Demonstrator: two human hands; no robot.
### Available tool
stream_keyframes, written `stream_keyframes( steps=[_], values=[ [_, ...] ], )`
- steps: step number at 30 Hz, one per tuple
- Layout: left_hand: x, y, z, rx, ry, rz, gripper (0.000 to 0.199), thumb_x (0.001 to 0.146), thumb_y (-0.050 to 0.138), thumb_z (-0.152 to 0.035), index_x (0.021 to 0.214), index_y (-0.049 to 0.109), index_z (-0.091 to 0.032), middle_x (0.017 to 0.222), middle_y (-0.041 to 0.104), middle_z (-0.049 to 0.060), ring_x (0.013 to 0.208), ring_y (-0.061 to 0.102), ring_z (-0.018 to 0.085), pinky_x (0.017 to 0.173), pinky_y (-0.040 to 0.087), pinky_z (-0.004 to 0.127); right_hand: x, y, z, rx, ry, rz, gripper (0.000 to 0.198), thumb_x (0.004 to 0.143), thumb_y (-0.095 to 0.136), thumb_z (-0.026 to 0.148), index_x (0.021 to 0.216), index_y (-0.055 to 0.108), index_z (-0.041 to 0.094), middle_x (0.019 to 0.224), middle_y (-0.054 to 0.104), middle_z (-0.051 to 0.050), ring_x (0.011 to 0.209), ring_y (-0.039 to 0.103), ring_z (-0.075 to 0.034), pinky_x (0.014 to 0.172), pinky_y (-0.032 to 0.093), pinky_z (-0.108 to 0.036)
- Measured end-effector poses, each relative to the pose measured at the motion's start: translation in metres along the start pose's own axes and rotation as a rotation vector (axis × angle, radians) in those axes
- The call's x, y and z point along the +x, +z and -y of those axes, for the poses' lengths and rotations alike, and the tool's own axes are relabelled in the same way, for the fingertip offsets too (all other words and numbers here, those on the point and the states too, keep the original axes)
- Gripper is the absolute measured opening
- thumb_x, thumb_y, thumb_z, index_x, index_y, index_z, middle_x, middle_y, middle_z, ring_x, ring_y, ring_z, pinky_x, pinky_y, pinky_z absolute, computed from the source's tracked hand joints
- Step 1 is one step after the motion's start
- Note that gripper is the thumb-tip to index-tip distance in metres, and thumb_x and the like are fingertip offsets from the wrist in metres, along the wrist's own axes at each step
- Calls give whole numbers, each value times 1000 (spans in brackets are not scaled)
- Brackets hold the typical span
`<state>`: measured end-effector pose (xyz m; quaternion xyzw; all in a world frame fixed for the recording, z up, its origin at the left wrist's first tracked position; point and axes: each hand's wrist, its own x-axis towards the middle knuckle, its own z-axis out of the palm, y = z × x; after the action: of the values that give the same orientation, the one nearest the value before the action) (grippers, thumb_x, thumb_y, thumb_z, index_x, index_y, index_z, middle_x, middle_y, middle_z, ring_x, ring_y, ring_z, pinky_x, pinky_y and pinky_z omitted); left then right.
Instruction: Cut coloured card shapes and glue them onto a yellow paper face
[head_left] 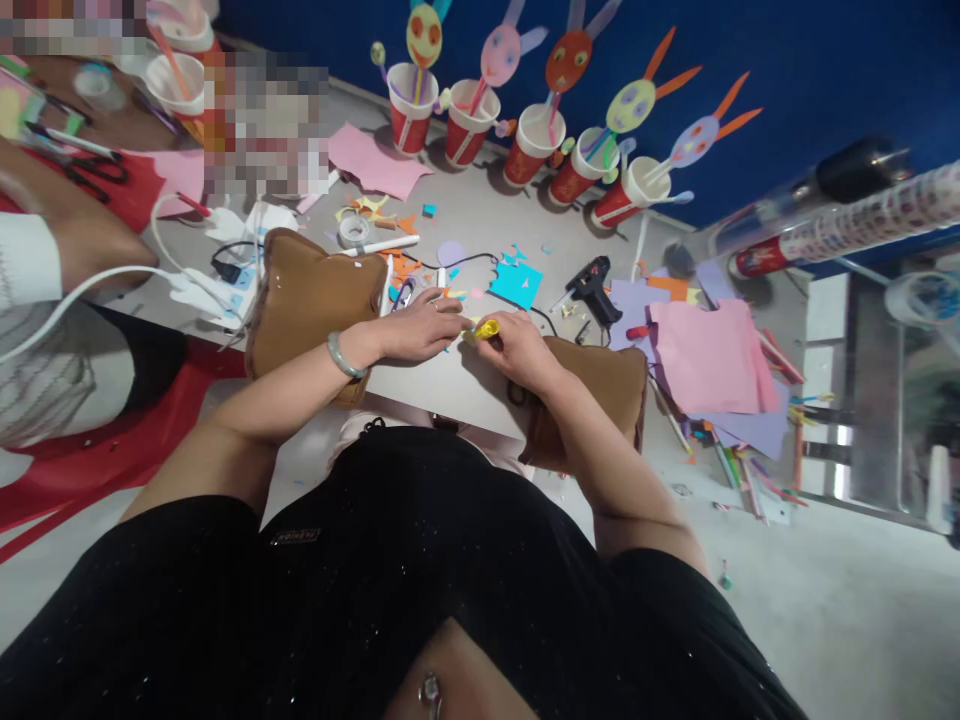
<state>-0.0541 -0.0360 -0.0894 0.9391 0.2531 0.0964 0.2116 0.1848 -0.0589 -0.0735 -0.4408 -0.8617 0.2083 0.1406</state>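
Note:
My right hand (516, 348) is closed around a yellow marker pen (487, 328), whose round end points up and to the left. Beneath it on the table lies a small pale yellow piece (471, 326), mostly covered by my fingers. My left hand (421, 326) rests with its fingers stretched out, the fingertips touching that piece's left side. Left of my left hand are scissors (405, 292) with purple on the handle, partly hidden. A blue paper sheet (516, 285) with a cut edge lies just beyond my hands.
Brown cushions (319, 300) cover the table edge under my forearms. A black glue gun (598, 292) and pink paper (705, 352) lie right. Several red cups (534, 150) with spoon rabbits line the blue wall. A power strip (217, 295) and another person's arm (97, 235) are left.

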Motion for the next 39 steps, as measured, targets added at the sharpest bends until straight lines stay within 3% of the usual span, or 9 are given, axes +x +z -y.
stream_keyframes(
  steps=[7, 14, 18, 22, 28, 32, 37, 39],
  values=[
    [0, 5, 4, -16, 11, -37, 38, 99, 40, -22, 127, 65, -19, 133, 67, 12, 137, 47, 30, 118, 23, 55, -9, -1, -7, 64, 36, -69, 9, 88, 59, 30, 93, 60, 22, 92, 70, -9, 88, 62, -26, 87, 46, -42],
    [0, 7, 6, 3, 14, -29, 38, 100, 37, -24, 126, 64, -20, 135, 66, 11, 139, 45, 31, 119, 22, 55, -17, -12, -1, 306, 178, -242, 15, 89, 60, 37, 95, 62, 22, 79, 66, -2, 64, 54, -17, 65, 45, -33],
    [0, 8, 6, -52, 0, -54, 37, 98, 41, -22, 127, 65, -22, 133, 67, 10, 138, 46, 29, 120, 21, 55, -9, -8, 6, 214, 90, -248, 14, 88, 62, 36, 93, 63, 22, 74, 65, -2, 69, 57, -19, 76, 46, -37],
    [0, 7, 5, -59, -5, -45, 39, 97, 42, -22, 130, 63, -22, 136, 66, 10, 138, 46, 30, 120, 21, 56, -1, 2, 7, 119, 7, -148, 13, 89, 59, 34, 93, 64, 22, 82, 70, -5, 81, 63, -23, 87, 44, -41],
    [0, 6, 5, -1, 5, -16, 39, 100, 38, -23, 131, 61, -20, 138, 65, 10, 139, 45, 31, 119, 22, 56, -3, 4, 4, 67, 57, -85, 12, 88, 57, 31, 93, 62, 21, 84, 70, -7, 81, 62, -24, 90, 43, -42],
    [0, 7, 6, 4, 12, -25, 38, 100, 37, -23, 128, 62, -19, 138, 65, 10, 139, 45, 31, 119, 22, 57, -12, -5, 2, 107, 122, -113, 9, 84, 61, 31, 86, 61, 22, 74, 65, -4, 74, 58, -22, 84, 45, -41],
    [0, 6, 6, -2, 8, -17, 38, 100, 38, -24, 127, 63, -20, 138, 65, 10, 141, 44, 32, 120, 20, 58, -21, -13, 5, 307, 276, -274, 8, 80, 61, 29, 83, 59, 23, 70, 61, 0, 59, 51, -16, 63, 44, -33],
    [0, 6, 6, -6, 6, -20, 38, 99, 38, -24, 128, 63, -19, 138, 65, 11, 140, 45, 32, 120, 21, 58, -20, -11, 8, 329, 286, -303, 8, 81, 61, 30, 83, 59, 23, 69, 61, 1, 59, 51, -16, 62, 43, -32]
  ],
)
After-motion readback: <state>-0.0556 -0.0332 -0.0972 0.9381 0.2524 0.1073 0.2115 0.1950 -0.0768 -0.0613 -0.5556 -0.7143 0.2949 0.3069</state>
